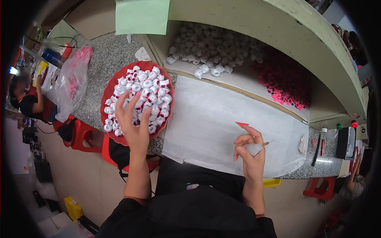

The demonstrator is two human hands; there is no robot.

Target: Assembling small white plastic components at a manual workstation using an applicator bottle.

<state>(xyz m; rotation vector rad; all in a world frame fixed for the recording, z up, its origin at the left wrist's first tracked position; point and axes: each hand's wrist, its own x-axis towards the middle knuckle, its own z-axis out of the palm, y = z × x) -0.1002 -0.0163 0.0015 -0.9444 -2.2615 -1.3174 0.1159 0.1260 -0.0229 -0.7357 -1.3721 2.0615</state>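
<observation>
My left hand (135,123) reaches over a red scalloped bowl (104,95) heaped with small white pieces (147,84) marked in pink and black. Its fingers are spread and touch or hover just above the heap; I cannot tell which. My right hand (252,154), above a white sheet (202,119), is closed around a small whitish bottle (254,148) with a thin needle tip pointing right. A small red triangular piece (242,124) shows at the tip of the index finger; whether it is held or lies beyond is unclear.
Under a cream shelf (309,27) lie piles of plain white pieces (214,47) and pink pieces (281,79). A clear plastic bag (71,87) lies on the stone counter at left. Pens (317,150) and a black box (346,142) are at right. Other people sit at both sides.
</observation>
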